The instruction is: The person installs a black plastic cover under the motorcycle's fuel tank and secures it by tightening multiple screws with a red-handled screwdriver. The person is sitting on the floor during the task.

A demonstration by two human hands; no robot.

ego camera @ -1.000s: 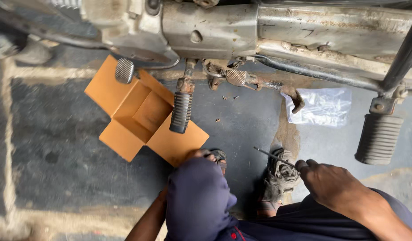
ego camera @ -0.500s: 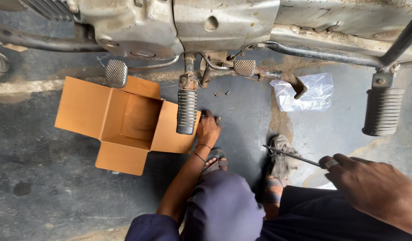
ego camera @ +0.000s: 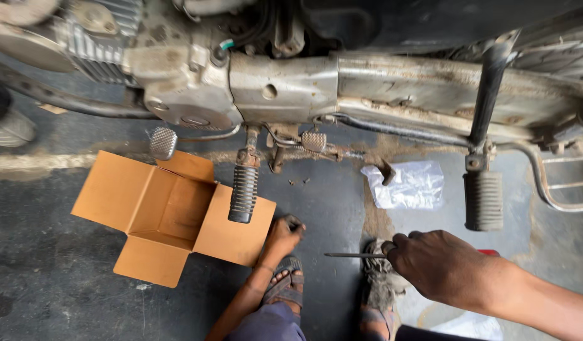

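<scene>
Two hands are busy under a dirty motorbike. The right hand (ego camera: 446,268) is curled tight around a thin metal tool (ego camera: 354,255), and the tool's long tip points left, over the dark floor. Half a second ago this hand sat near the right edge of the view; now it is closer to the middle and looks bigger, so the tool seems to be coming in toward the bike. The left hand (ego camera: 282,235) rests low on the floor, just beside the flap of an open brown cardboard box (ego camera: 171,218). Its fingers are bent around something small and dark, but I cannot tell what it is. A second ago that hand was tucked behind the knee; now the arm is stretched out to the box. A ribbed black footrest (ego camera: 243,192) hangs over the box flap. Another footrest (ego camera: 483,200) hangs on the right. A crinkly clear plastic bag (ego camera: 408,184) lies on the floor between them, well apart from both hands. Sandalled feet show at the bottom.
</scene>
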